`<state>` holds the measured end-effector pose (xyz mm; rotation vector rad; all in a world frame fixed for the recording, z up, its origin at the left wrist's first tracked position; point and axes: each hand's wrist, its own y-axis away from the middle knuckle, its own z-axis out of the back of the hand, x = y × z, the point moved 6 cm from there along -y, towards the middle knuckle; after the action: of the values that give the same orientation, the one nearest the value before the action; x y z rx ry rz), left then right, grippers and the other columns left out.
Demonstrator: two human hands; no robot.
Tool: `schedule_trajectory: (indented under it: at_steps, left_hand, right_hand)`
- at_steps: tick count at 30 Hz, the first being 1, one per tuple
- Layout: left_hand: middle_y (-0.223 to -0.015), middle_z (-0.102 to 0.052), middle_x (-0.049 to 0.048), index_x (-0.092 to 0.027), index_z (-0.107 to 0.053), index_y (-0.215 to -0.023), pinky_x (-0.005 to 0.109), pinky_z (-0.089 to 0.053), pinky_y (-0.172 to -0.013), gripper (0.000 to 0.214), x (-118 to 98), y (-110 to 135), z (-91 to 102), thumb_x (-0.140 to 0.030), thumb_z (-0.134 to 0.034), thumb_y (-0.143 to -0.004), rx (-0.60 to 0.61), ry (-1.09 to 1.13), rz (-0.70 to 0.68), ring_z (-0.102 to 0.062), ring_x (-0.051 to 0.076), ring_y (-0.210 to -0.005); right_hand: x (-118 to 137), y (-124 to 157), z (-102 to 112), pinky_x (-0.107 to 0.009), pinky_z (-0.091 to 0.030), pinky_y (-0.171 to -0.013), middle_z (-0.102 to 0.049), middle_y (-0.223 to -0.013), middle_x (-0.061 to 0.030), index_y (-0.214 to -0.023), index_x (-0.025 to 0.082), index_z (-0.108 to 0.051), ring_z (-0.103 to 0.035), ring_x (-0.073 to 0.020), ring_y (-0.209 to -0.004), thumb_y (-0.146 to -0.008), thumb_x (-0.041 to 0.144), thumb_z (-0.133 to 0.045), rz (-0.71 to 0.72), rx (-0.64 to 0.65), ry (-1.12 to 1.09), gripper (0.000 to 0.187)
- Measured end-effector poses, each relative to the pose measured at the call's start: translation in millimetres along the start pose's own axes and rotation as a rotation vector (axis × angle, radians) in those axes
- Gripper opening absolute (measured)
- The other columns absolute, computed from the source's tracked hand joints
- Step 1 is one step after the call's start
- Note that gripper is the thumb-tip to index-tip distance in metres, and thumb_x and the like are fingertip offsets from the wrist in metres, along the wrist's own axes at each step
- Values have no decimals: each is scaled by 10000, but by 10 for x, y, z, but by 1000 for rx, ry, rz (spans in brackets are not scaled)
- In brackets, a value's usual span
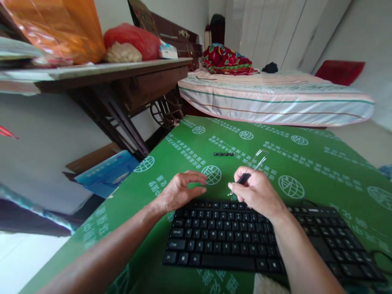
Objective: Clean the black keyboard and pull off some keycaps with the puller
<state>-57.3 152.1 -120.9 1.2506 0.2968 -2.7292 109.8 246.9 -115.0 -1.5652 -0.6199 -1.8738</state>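
Note:
My right hand (255, 190) is closed around the black handle of a keycap puller (244, 178). Its thin wire loops stick out past the far side of the hand, and a small metal end points down toward the keyboard's top edge. My left hand (185, 188) hovers near the keyboard's top left corner, thumb and fingers apart, holding nothing. Below both hands lies a black keyboard (226, 237), its right part partly covered by my right forearm. Several small black keycaps (223, 154) sit in a short row on the green board beyond the hands.
The green board (183, 151) with white print forms the work surface. A cable (379, 255) runs by the keyboard's right end, and a pale cloth-like piece (269, 284) lies at the near edge. Left stands a sewing-machine table (122, 77) with bags; beyond is a bed (275, 98).

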Motion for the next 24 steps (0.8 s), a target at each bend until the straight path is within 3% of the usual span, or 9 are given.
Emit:
schedule_trajectory:
  at_steps: [4,12,24]
  left_hand:
    - [-1058,-683,26,-227,-704,-805,322,-460,-962,88,-16,200,-110,-237,-661,-728,26,71,-21,-609,169,-1019]
    - [-1044,-670,71,-175,-694,-855,381,-465,-944,120,21,279,-203,-217,-655,-749,35,171,-85,-589,191,-1030]
    - [-939,-684,62,-158,-689,-841,363,-480,-909,101,2,275,-256,-175,-615,-775,61,203,-133,-604,168,-936]
  right_hand:
    - [26,52,-165,-181,-307,-405,-455,-467,84,-644,212,-462,-439,-78,-424,-724,207,-583,12,54,159,145]
    - [-84,79,-353,-208,-320,-444,-478,-487,74,-653,219,-445,-441,-94,-450,-737,252,-566,-49,85,295,151]
    - [-193,82,-408,-203,-278,-406,-476,-468,84,-685,225,-443,-362,-72,-372,-749,301,-570,-110,50,321,161]
